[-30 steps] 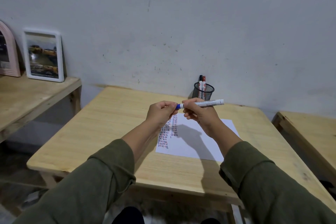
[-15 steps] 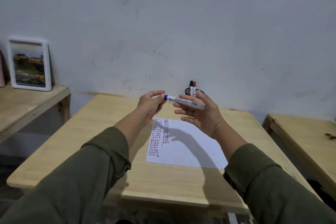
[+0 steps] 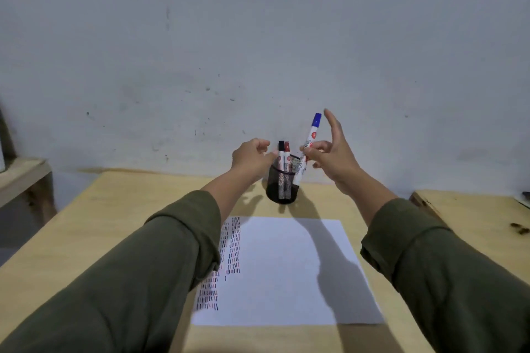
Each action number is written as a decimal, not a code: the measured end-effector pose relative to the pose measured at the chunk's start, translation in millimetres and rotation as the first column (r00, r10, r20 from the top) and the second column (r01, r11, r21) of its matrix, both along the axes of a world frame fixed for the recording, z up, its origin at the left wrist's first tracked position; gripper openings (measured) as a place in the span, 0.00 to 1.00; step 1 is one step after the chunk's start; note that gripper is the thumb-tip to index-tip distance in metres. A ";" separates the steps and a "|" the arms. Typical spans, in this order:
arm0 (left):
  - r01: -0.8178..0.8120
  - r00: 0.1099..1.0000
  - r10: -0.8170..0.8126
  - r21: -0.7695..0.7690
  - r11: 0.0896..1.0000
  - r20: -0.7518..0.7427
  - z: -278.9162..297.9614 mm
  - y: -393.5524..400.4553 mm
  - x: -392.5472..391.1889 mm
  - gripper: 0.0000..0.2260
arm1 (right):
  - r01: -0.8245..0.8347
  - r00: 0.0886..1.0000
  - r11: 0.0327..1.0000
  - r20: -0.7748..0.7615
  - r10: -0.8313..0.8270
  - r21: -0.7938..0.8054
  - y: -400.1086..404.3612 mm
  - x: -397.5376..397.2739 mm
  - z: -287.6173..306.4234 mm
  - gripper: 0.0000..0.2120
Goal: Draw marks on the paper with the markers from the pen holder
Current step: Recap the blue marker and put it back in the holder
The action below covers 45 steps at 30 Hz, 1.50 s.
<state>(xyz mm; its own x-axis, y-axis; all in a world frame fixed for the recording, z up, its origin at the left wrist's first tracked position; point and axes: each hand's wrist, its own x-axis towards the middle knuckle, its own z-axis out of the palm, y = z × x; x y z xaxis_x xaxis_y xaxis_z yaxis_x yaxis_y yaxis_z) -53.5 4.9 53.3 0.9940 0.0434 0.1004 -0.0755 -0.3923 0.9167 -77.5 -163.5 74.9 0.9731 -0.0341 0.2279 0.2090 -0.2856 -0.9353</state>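
A white sheet of paper (image 3: 289,275) lies on the wooden table (image 3: 109,238), with columns of short red and blue marks down its left side. Behind it stands a black mesh pen holder (image 3: 272,189) with a black-capped and a red-capped marker (image 3: 284,157) upright inside. My right hand (image 3: 332,157) pinches a blue-capped marker (image 3: 308,146), held nearly upright with its lower end over the holder's right rim and its forefinger raised. My left hand (image 3: 252,159) hovers just left of the holder's rim, fingers loosely curled, nothing in it.
A grey wall rises right behind the table. A second wooden table (image 3: 473,218) stands at the right, with small dark bits on it. A wooden shelf edge (image 3: 20,178) shows at the far left.
Both hands moved forward from above the paper to the pen holder. The blue marker, capped by my left hand, turned from level to nearly upright in my right hand. My left hand let go.
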 end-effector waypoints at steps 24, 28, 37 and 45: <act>0.082 0.996 -0.076 0.186 0.979 -0.041 -44.8 -14.6 47.0 0.24 | 0.110 0.993 0.894 0.087 -0.080 -0.433 -6.4 91.9 -56.2 0.31; 0.079 0.996 -0.074 0.142 0.987 -0.040 -45.5 -14.2 46.2 0.23 | 0.117 0.992 0.855 0.107 -0.073 -0.505 -2.6 98.2 -61.2 0.27; 0.071 0.996 -0.065 0.091 0.993 -0.065 -51.2 -14.1 50.7 0.26 | 0.156 0.981 0.779 0.187 -0.050 -0.608 -2.8 107.0 -64.3 0.27; 0.073 0.996 -0.068 0.073 0.995 -0.058 -51.2 -14.9 51.1 0.25 | 0.145 0.985 0.739 0.163 -0.048 -0.658 -4.6 112.3 -60.6 0.24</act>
<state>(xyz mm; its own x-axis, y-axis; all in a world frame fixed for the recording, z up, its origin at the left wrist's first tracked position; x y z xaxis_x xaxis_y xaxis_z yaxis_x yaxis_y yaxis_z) -2.5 -10.0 2.1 0.9984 -0.0325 0.0454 -0.0552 -0.4554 0.8886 34.8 -168.1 14.4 0.9339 0.0808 0.3484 0.2473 -0.8496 -0.4658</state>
